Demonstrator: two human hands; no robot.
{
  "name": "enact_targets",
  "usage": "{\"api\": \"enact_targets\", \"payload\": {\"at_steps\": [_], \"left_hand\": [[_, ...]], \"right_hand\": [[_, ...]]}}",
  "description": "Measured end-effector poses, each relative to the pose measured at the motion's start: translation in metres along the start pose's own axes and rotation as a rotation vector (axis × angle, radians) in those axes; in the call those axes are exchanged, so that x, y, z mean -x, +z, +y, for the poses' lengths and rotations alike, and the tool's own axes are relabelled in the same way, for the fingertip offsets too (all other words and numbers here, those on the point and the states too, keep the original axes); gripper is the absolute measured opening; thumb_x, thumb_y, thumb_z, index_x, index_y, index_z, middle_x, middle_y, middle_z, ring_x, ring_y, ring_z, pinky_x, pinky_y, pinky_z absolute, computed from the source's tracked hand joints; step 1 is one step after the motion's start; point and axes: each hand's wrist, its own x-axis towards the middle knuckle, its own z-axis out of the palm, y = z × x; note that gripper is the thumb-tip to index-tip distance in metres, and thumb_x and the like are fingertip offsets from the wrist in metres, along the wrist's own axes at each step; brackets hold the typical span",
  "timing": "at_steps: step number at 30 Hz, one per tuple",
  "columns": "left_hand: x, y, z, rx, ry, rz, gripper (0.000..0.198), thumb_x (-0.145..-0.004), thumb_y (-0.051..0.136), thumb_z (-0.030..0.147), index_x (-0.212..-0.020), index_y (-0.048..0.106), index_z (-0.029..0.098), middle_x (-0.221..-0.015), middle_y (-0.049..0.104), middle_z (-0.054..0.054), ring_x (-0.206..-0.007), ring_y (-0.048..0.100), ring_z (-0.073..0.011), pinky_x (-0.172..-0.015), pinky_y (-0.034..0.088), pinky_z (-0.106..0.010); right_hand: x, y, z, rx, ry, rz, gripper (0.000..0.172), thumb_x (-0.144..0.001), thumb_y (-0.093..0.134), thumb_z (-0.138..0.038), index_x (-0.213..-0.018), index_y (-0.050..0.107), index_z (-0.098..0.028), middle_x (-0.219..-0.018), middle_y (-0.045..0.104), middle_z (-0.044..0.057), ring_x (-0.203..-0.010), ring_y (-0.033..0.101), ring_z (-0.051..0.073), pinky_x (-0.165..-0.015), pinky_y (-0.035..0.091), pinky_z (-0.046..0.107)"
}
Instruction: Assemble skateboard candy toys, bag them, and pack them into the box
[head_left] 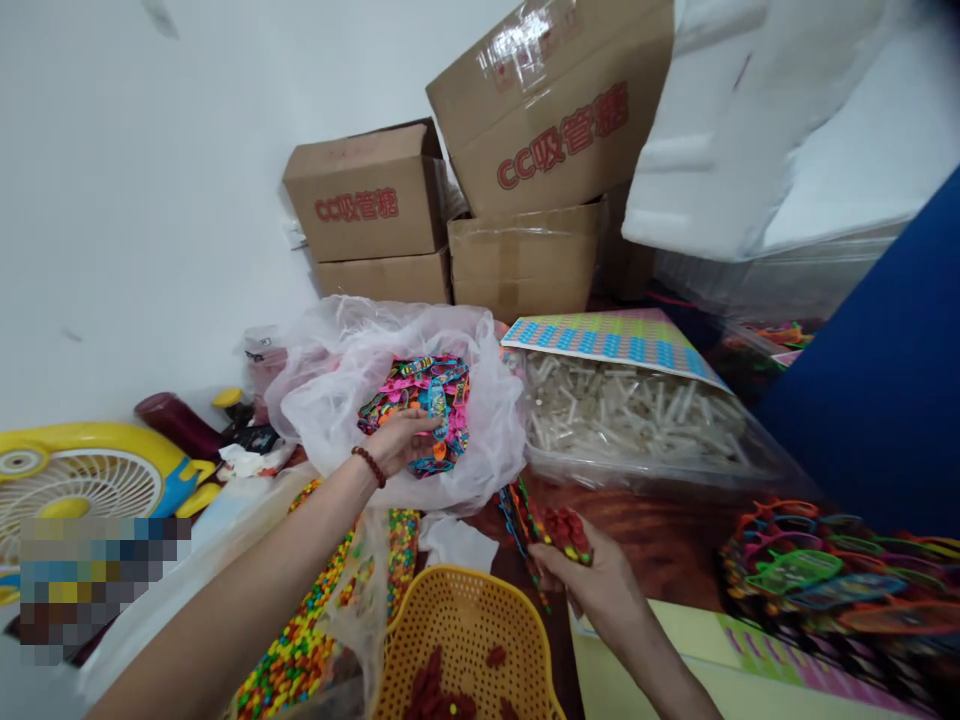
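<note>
My left hand [405,440], with a beaded bracelet at the wrist, reaches into a white plastic bag [322,400]. Its fingers pinch a small blue printed piece [439,397] above a heap of colourful printed pieces [390,385]. My right hand [589,575] is closed around a bunch of small red pieces [564,527] with green and yellow bits. Thin colourful strips [517,515] extend beside its fingers; whether they belong to the same bunch I cannot tell. Below, between my arms, a yellow perforated basket [517,610] contains several red pieces [442,695].
Many-coloured small candies [292,650] fill a clear bag at lower left. Clear tubes [637,410] fill a plastic bin under a patterned sheet [622,340]. Colourful glasses-shaped frames [847,575] lie at right. Cardboard boxes [367,195] stand behind; a yellow fan [82,480] is far left.
</note>
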Motion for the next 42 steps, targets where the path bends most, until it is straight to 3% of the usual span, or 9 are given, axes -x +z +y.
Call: {"api": "enact_targets", "payload": {"at_steps": [6,12,22,27,31,38,42], "left_hand": [[0.058,0.046,-0.005,0.327,-0.089,-0.169,0.006,-0.078,0.063,0.012,-0.073,0.060,0.014,-0.069,0.066,-0.003,-0.062,0.063,-0.0097,-0.065,0.052,-0.021],[0.082,0.064,-0.011,0.405,-0.051,-0.214,0.005,-0.077,0.065,0.013,-0.074,0.062,0.012,-0.070,0.067,-0.004,-0.060,0.063,-0.0115,-0.063,0.053,-0.024],[0.090,0.074,-0.016,0.401,-0.017,-0.154,0.019,-0.068,0.074,0.016,-0.071,0.055,0.015,-0.068,0.065,0.000,-0.059,0.061,-0.0099,-0.059,0.050,-0.022],[0.088,0.078,-0.025,0.326,0.165,-0.091,0.036,-0.058,0.081,0.027,-0.068,0.047,0.017,-0.062,0.059,0.005,-0.055,0.057,-0.0087,-0.056,0.048,-0.022],[0.086,0.078,-0.030,0.222,0.318,-0.066,0.036,-0.061,0.079,0.032,-0.065,0.046,0.017,-0.056,0.052,0.007,-0.051,0.051,-0.0067,-0.052,0.045,-0.019],[0.088,0.082,-0.043,0.098,0.298,-0.150,0.032,-0.068,0.073,0.036,-0.070,0.047,0.017,-0.064,0.058,0.004,-0.054,0.055,-0.0079,-0.053,0.047,-0.021],[0.088,0.087,-0.044,-0.023,0.210,-0.259,0.030,-0.072,0.069,0.040,-0.081,0.051,0.018,-0.072,0.062,0.000,-0.058,0.061,-0.0124,-0.052,0.050,-0.024]], "right_hand": [[0.007,0.022,-0.036,-0.090,-0.063,-0.057,0.026,-0.066,0.070,-0.039,-0.071,0.059,-0.016,-0.058,0.063,-0.001,-0.039,0.050,0.009,-0.041,0.038,0.021],[0.010,0.025,-0.041,-0.081,-0.064,-0.067,0.028,-0.066,0.071,-0.040,-0.067,0.057,-0.016,-0.054,0.061,-0.001,-0.034,0.047,0.008,-0.034,0.034,0.019],[0.014,0.022,-0.038,-0.106,0.011,-0.060,0.026,-0.066,0.070,-0.038,-0.071,0.059,-0.015,-0.049,0.057,-0.003,-0.033,0.045,0.009,-0.033,0.034,0.019],[0.016,0.023,-0.039,-0.114,0.021,-0.026,0.026,-0.065,0.071,-0.038,-0.068,0.059,-0.015,-0.046,0.055,-0.003,-0.032,0.044,0.008,-0.033,0.033,0.020],[0.016,0.023,-0.036,-0.117,0.023,-0.013,0.028,-0.064,0.071,-0.041,-0.064,0.057,-0.016,-0.044,0.053,-0.004,-0.031,0.041,0.008,-0.033,0.031,0.020],[0.018,0.019,-0.020,-0.117,0.008,-0.014,0.030,-0.065,0.070,-0.041,-0.060,0.053,-0.017,-0.042,0.049,-0.005,-0.034,0.041,0.008,-0.035,0.029,0.020],[0.021,-0.004,-0.008,-0.047,0.072,-0.114,0.033,-0.065,0.069,-0.046,-0.061,0.054,-0.017,-0.042,0.050,-0.004,-0.033,0.035,0.006,-0.035,0.024,0.020]]}}
